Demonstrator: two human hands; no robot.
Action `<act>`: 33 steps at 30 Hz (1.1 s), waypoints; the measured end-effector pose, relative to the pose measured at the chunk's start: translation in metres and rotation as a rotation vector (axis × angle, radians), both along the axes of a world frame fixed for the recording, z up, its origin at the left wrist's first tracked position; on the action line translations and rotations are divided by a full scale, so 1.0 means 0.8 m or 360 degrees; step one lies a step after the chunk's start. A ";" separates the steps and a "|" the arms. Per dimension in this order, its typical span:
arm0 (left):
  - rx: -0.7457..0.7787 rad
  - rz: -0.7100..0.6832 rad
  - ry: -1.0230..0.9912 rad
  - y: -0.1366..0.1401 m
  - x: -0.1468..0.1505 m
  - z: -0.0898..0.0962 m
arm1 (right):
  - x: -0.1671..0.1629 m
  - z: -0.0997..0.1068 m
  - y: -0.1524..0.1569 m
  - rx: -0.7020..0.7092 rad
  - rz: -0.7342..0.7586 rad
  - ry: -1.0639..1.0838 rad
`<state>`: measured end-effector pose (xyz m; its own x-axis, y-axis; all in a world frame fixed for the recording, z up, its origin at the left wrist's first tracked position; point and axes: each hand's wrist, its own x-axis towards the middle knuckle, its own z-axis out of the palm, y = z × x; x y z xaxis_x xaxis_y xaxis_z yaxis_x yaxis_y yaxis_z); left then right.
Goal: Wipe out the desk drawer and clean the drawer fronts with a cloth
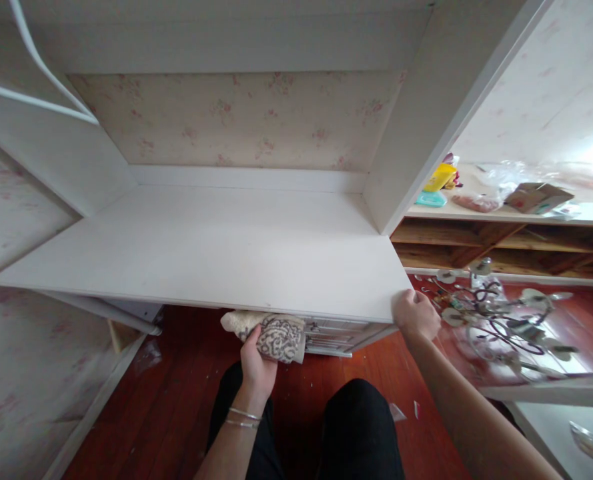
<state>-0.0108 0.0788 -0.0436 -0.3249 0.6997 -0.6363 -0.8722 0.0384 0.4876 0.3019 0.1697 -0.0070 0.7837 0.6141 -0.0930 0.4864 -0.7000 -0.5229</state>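
Left hand point(256, 363), two thin bracelets point(243, 418) at the wrist, is closed around a folded patterned cloth point(276, 335), fingers wrapped over its near side. The cloth sits just under the near edge of the white desktop point(201, 253), near the middle, with a cream part showing to the left of the darker printed part. Right hand point(416, 315) grips the near right corner of the desktop, fingers curled over the edge and clamped on the board.

Beneath the desktop, just right of the cloth, the white front of a drawer unit point(336, 333) shows. Dark trousers point(356, 427) of the person fill the near centre, above a red-brown wooden floor point(176, 400).

The desktop lies in an alcove backed by floral wallpaper point(241, 120), with white side panels left and right. To the right, a metal light fitting point(496, 320) lies on the floor. Farther right, a shelf surface point(476, 215) carries a yellow item point(440, 177), a teal item point(431, 199) and a cardboard box point(539, 197).
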 end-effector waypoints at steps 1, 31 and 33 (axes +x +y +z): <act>0.0042 0.0009 0.0010 -0.003 0.004 0.012 | 0.000 0.001 0.000 -0.0007 0.0003 0.0003; -0.0245 -0.0650 -0.0472 -0.001 0.268 -0.114 | 0.007 -0.010 0.003 0.0068 0.0043 -0.0066; -0.0271 -0.0661 -0.0411 0.003 0.257 -0.132 | 0.008 -0.013 0.004 0.0068 0.0032 -0.0088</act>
<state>0.1946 0.0816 -0.1494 0.1410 0.6158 -0.7752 -0.8575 0.4673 0.2153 0.3080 0.1731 -0.0173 0.7742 0.6325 -0.0234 0.5294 -0.6673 -0.5238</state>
